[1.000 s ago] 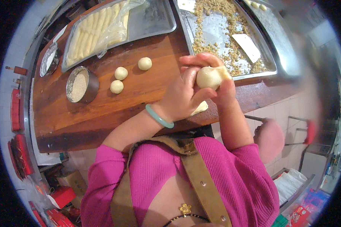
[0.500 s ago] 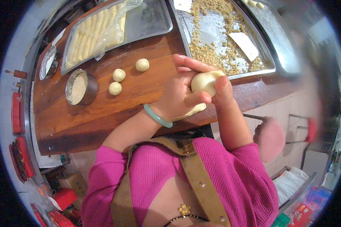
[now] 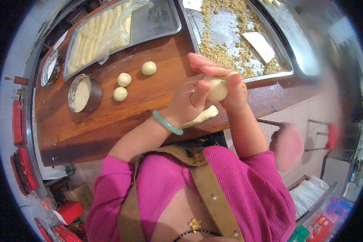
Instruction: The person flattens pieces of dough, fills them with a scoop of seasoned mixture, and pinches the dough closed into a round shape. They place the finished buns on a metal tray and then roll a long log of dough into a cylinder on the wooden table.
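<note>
Above the table's front edge, my left hand [image 3: 192,94], with a pale green bangle on the wrist, is closed round a pale dough ball [image 3: 217,89] together with my right hand [image 3: 236,90], whose fingertips press on the ball from the right. A strip of pale dough [image 3: 205,117] lies on the wooden table [image 3: 109,129] beneath my hands. To the left, three small round balls [image 3: 149,68] rest on the wood, beside a round metal container [image 3: 92,101] of seeds or crumbs. Behind my hands is a large tray [image 3: 284,74] with crumbly filling and a white scraper [image 3: 259,47].
At the back left, a metal tray [image 3: 155,20] holds long dough strips under plastic, near a foil-like bowl [image 3: 49,71]. Another metal surface [image 3: 298,44] with small balls is at right. A pink stool [image 3: 286,147] stands below the table's right edge.
My fingers have shifted round the ball, which is now more covered by them, with my left thumb raised. More of the dough strip beneath shows.
</note>
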The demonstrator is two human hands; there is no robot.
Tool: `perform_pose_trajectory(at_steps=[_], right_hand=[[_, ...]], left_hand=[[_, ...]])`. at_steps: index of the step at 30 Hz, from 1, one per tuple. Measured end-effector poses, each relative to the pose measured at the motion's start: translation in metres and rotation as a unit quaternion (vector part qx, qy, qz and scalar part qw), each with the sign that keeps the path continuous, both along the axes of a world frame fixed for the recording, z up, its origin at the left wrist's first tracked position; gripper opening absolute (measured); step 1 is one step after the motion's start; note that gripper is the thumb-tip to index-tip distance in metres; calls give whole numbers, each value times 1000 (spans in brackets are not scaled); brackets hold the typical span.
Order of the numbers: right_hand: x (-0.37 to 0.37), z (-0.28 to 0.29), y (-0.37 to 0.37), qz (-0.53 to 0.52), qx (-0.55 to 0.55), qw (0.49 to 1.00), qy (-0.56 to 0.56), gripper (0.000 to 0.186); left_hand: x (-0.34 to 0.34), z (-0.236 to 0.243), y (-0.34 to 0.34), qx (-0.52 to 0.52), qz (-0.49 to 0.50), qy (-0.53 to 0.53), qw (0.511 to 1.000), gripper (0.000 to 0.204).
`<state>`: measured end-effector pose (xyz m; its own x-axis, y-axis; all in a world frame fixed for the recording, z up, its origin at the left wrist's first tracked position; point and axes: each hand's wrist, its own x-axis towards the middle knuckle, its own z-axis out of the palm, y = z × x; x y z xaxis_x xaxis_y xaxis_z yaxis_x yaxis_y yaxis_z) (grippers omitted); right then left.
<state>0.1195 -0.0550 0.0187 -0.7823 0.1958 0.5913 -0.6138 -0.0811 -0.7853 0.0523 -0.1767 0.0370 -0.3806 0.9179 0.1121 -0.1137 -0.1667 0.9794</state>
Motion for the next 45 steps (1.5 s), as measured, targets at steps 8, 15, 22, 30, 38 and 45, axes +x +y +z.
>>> perform_pose_trajectory(at_steps=[8, 15, 22, 30, 38, 45], right_hand=[[3, 9, -7, -7, -74, 997, -26, 66], [-2, -7, 6, -70, -53, 996, 29, 54], [4, 8, 0, -97, 13, 994, -56, 72], [15, 8, 10, -164, 3, 979, -118, 48], [13, 25, -4, -174, -51, 965, -188, 28], [6, 34, -21, -191, -15, 959, -209, 18]], left_hand=[[4, -27, 18, 97, 63, -3, 993, 72], [20, -19, 29, 116, 213, 185, 952, 57], [0, -8, 5, -9, -61, -128, 990, 46], [5, 1, 7, 75, 27, -66, 995, 56], [-15, 3, -7, 101, 102, -64, 988, 39], [-29, 5, -16, 9, 94, -55, 994, 40]])
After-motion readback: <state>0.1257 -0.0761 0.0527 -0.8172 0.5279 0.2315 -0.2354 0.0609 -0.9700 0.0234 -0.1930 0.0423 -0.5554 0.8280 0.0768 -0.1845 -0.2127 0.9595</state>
